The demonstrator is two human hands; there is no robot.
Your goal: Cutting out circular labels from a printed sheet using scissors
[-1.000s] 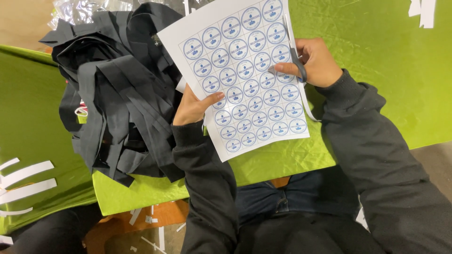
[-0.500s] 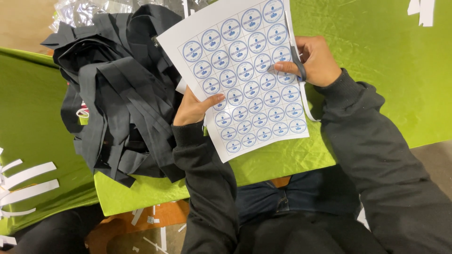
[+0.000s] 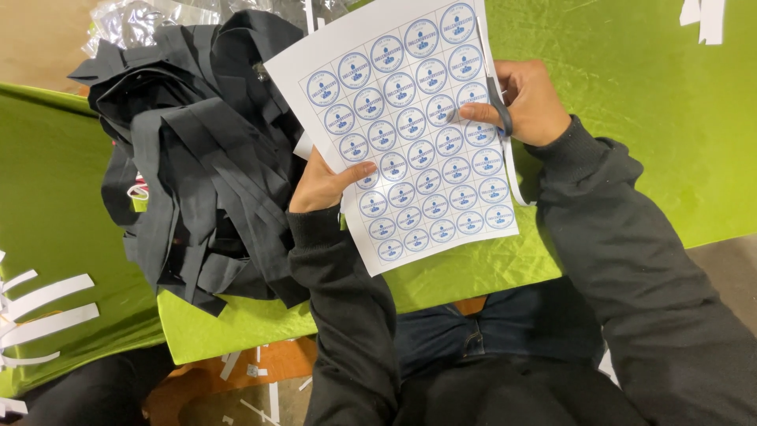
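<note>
The right hand (image 3: pixel 530 101), fingers closed through scissors (image 3: pixel 497 99), is trimming the sticker sheet's (image 3: pixel 410 134) right edge; the left hand (image 3: pixel 323 183) is pinching its left edge. Next: steadily advancing the blades.

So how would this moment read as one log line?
left hand: holds white sheet of round blue stickers | right hand: scissors cutting its right edge

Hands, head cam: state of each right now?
Left hand: closed on the left edge of the sticker sheet, thumb on top.
Right hand: closed on the scissors, cutting along the sheet's right edge.
</note>
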